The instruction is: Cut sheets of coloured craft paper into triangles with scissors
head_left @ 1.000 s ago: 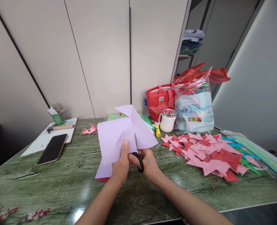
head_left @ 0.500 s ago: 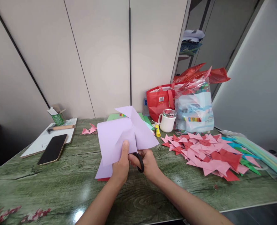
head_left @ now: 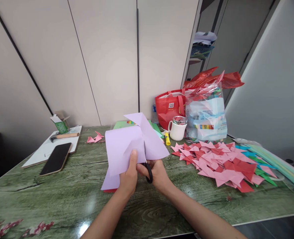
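In the head view, the only one we have, both hands meet just above the near middle of the green table (head_left: 62, 199). The left hand (head_left: 128, 177) is closed on the lower edge of the lilac paper (head_left: 123, 146), with the thumb pressed flat on the side facing us. The sheet stands almost upright, lifted from the table, and is folded or partly cut into flaps.

The right hand (head_left: 156, 172) is closed on the scissors (head_left: 148, 172), with fingers through the black handle loop. It is touching the left hand from the right. From this grip the paper lies up and far, and the long axis of the scissors also runs up and away from us. A thin dark blade line rises through the sheet between a left flap and a right flap. We cannot tell how much the blades are apart, because the paper hides them.

A red sheet (head_left: 109, 190) shows a little under the lower left corner of the paper.

To the left, the table is bare until the phone (head_left: 55, 158), which is well apart. To the right, the pile of pink and red folded triangles (head_left: 221, 162) begins near the right flap. On the far side, the glue stick (head_left: 167, 138) and the white mug (head_left: 177, 130) stand near the upper right flap.
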Demonstrator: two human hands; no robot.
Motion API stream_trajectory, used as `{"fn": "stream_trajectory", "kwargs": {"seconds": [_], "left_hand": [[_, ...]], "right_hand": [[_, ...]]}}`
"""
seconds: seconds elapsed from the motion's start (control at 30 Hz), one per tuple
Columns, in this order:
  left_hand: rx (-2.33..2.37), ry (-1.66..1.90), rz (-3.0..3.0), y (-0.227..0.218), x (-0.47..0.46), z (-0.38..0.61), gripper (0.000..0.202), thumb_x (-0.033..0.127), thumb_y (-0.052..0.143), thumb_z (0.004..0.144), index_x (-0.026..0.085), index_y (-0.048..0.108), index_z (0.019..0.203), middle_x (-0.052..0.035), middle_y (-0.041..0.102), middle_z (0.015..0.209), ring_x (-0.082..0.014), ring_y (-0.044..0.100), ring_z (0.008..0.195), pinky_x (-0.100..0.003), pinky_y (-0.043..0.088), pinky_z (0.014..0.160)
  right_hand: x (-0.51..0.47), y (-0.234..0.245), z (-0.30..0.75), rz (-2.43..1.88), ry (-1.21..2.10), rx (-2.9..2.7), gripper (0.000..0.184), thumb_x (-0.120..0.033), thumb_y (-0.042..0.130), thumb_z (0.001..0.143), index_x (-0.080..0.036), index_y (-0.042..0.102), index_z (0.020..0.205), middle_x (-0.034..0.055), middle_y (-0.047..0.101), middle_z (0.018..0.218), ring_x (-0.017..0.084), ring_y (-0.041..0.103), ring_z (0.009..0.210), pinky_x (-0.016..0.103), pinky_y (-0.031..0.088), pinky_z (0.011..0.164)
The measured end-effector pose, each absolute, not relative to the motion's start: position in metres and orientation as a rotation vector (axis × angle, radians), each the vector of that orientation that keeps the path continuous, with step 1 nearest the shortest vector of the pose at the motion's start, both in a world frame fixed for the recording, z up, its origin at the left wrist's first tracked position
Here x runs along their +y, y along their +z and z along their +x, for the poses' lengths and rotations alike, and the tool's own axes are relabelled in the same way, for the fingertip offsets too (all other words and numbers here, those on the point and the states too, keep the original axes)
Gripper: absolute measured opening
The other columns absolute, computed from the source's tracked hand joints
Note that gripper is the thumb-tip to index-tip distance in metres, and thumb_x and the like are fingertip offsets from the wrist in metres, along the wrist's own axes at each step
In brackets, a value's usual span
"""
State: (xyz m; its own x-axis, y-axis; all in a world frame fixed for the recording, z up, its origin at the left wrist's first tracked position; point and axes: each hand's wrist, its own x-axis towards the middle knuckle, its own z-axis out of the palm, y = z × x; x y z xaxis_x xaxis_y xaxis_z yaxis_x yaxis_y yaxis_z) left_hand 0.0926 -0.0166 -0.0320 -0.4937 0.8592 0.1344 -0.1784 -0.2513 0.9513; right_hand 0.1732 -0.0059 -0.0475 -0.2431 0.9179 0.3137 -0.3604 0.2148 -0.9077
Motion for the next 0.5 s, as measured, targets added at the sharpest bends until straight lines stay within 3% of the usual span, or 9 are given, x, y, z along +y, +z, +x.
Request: {"fn": "stream_trajectory", "kwargs": {"seconds": [0.23, 0.5], "left_hand": [[1.243, 1.826, 0.892, -0.031, -0.0169, 0.0931, 0.045, 0.04, 0.061, 0.071, 0.017, 0.057, 0.109, -0.0076, 0.053, 0.123, -0.0198, 0.047, 0.114, -0.028, 0.034, 0.099], [1.173, 1.853, 0.956, -0.0344, -0.0154, 0.0925, 0.044, 0.04, 0.06, 0.072, 0.017, 0.056, 0.111, -0.0068, 0.055, 0.122, -0.0187, 0.047, 0.114, -0.028, 0.034, 0.098]], "right_hand": [[-0.0061, -0.046, 0.1741, -0.596, 1.334, -1.271, 0.036, -0.032, 0.071, 0.059, -0.014, 0.064, 0.089, 0.0066, 0.067, 0.082, 0.015, 0.056, 0.061, 0.024, 0.043, 0.051], [-0.0059, -0.0464, 0.1727, -0.604, 1.347, -1.256, 0.038, -0.032, 0.072, 0.059, -0.012, 0.063, 0.089, 0.0046, 0.066, 0.069, 0.013, 0.054, 0.054, 0.024, 0.043, 0.05]]}}
